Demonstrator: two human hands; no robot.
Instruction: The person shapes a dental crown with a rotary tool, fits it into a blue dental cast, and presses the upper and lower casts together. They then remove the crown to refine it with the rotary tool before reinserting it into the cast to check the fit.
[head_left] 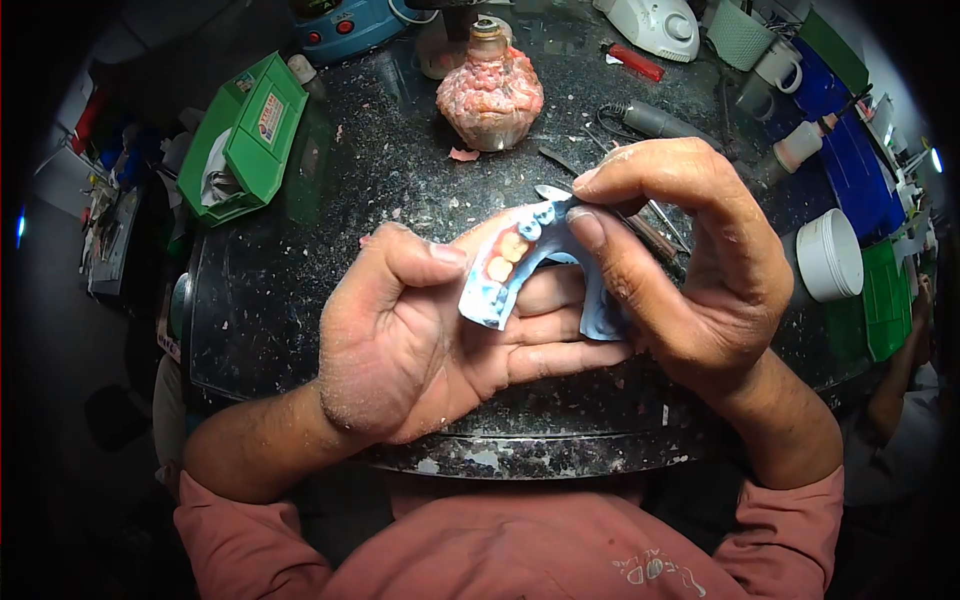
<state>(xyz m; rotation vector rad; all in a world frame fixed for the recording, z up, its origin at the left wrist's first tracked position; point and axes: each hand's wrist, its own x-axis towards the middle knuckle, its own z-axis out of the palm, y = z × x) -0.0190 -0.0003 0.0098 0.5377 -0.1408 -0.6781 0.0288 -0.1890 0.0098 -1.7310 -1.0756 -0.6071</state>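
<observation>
A blue horseshoe-shaped dental cast (485,306) rests on the fingers of my left hand (395,345), palm up, with the thumb against its left outer side. Tooth-coloured false teeth (506,258) sit in pink wax along that side of the arch. My right hand (700,260) pinches the front of the cast between thumb and forefinger, and its fingers cover that part. A pale leaf-shaped metal tip (550,192) shows just beyond the fingertips. Behind the right hand, a brown tool handle (652,238) appears between thumb and forefinger.
A wax-coated glass burner (490,105) stands at the back, with a pink wax scrap (464,155) beside it. Around the speckled bench are a green bin (250,150), a grey handpiece (660,122), a red lighter (635,62) and a white tub (830,258). Another person's arm (900,375) shows far right.
</observation>
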